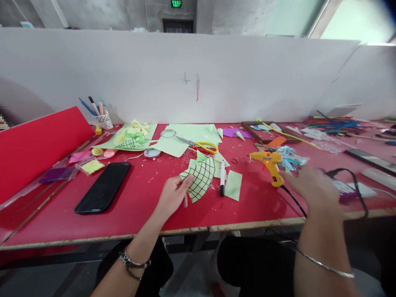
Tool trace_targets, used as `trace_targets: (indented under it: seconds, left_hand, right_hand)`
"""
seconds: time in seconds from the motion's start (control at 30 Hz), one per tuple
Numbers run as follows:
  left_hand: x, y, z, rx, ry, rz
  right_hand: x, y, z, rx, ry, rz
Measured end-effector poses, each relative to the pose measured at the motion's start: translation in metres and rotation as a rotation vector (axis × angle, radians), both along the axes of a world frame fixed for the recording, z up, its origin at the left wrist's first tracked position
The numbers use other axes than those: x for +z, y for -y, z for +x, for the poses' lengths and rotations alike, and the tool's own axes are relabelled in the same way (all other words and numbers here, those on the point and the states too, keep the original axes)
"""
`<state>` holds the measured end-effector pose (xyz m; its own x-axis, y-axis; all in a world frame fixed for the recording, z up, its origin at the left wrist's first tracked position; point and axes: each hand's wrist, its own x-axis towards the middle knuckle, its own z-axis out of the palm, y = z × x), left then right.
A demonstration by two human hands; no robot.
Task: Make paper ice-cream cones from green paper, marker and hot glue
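Observation:
My left hand point(177, 192) pinches the left edge of a pale green paper fan piece point(201, 178) drawn with a black grid. Over at the right, my right hand point(314, 187), smeared by motion, is close to the handle of a yellow hot glue gun point(272, 165); whether it touches the gun cannot be made out. The gun's black cord runs toward the table edge. Between the hands lie a white marker point(222, 179) with a black end and a small green paper rectangle point(233, 185).
Yellow-handled scissors point(207, 146) lie on green paper sheets point(173, 144) behind the fan piece. A black phone point(103, 187) is at left, near a red board point(43, 148) and a cup of pens point(103, 120). Blue scraps point(291, 157) and pipe cleaners point(337, 123) are at right.

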<state>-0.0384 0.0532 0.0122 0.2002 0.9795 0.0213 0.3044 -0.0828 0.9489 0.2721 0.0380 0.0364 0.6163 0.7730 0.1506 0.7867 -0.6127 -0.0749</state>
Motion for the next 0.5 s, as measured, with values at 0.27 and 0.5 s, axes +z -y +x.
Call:
trace_targets:
  seconds: [0.27,0.5]
  left_hand:
    - [-0.001,-0.002,0.002,0.013,-0.050,-0.003]
    - [-0.001,-0.005,-0.004,0.098,-0.049,0.040]
  right_hand:
    - [-0.047,-0.031,0.012,0.243,-0.117,0.133]
    - [-0.038,-0.033,-0.002,0.237,-0.201,0.398]
